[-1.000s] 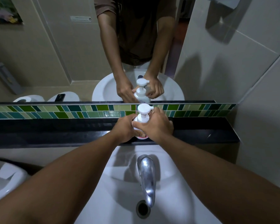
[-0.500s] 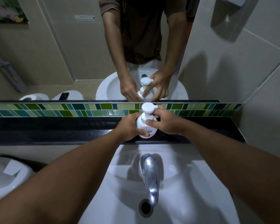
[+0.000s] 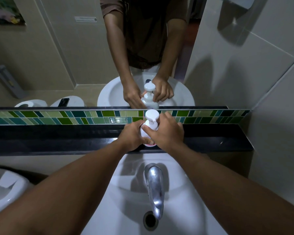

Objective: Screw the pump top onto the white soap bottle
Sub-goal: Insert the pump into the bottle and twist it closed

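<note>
The white soap bottle stands upright on the black ledge behind the sink, its pink label base showing below my fingers. Its white pump top sits on the neck, nozzle pointing right. My left hand wraps the bottle's body from the left. My right hand grips the collar below the pump head from the right, covering most of the bottle. The mirror above repeats both hands and the bottle.
A white sink with a chrome tap and drain lies below the ledge. A green tile strip runs under the mirror. A second white basin sits at left. A tiled wall closes the right side.
My right hand has shifted from a fingertip pinch at the pump's collar to a fuller grip over the bottle's right side. The left hand stays on the bottle.
</note>
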The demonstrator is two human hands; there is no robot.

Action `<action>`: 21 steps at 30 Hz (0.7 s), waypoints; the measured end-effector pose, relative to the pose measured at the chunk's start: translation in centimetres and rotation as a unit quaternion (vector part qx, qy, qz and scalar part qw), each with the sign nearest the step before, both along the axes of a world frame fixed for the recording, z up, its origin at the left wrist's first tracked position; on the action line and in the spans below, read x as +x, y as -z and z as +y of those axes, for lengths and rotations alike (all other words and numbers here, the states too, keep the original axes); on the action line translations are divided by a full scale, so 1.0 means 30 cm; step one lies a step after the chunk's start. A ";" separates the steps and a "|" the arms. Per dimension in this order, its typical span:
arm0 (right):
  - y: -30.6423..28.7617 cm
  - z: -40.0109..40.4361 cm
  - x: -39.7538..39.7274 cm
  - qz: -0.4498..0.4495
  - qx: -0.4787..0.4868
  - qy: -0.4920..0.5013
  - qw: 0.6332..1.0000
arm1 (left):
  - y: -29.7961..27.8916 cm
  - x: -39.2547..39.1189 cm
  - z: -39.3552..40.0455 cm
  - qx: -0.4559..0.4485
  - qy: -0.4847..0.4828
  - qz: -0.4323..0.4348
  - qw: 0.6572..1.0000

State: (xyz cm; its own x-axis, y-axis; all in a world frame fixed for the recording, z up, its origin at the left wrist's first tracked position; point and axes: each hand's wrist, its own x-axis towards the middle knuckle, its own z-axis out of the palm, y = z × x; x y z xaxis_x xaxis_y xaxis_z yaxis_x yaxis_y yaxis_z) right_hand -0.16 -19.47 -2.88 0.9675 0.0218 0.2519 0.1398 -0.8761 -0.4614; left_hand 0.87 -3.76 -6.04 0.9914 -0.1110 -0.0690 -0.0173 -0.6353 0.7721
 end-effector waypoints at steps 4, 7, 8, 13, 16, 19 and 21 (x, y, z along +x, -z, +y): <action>0.007 0.023 -0.009 0.012 -0.023 0.047 0.999 | -0.020 0.005 0.006 0.001 0.029 0.007 1.000; -0.024 -0.008 0.009 0.065 -0.041 0.016 0.997 | -0.029 0.002 0.009 -0.007 0.035 0.010 0.999; -0.034 -0.029 0.022 0.085 -0.040 -0.010 0.996 | -0.026 0.003 0.010 -0.010 0.036 0.010 0.999; -0.073 -0.135 0.102 0.161 0.071 -0.222 0.959 | -0.030 0.004 0.010 -0.023 0.033 0.017 0.999; -0.066 -0.139 0.136 0.202 0.064 -0.281 0.936 | -0.034 0.002 0.007 -0.019 0.030 0.018 0.999; -0.012 -0.125 0.124 0.175 0.075 -0.261 0.947 | -0.026 0.003 0.006 -0.018 0.025 0.014 0.999; 0.034 -0.120 0.103 0.126 0.084 -0.243 0.958 | -0.026 0.002 0.006 -0.012 0.025 0.010 1.000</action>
State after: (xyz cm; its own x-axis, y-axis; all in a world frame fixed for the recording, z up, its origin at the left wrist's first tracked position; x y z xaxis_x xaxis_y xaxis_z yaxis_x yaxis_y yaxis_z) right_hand 2.95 -23.07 -3.90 0.8839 0.4649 0.0511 0.3780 -0.6457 -0.6634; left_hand 0.92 -3.57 -5.26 0.9830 -0.1621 -0.0857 -0.0329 -0.6158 0.7873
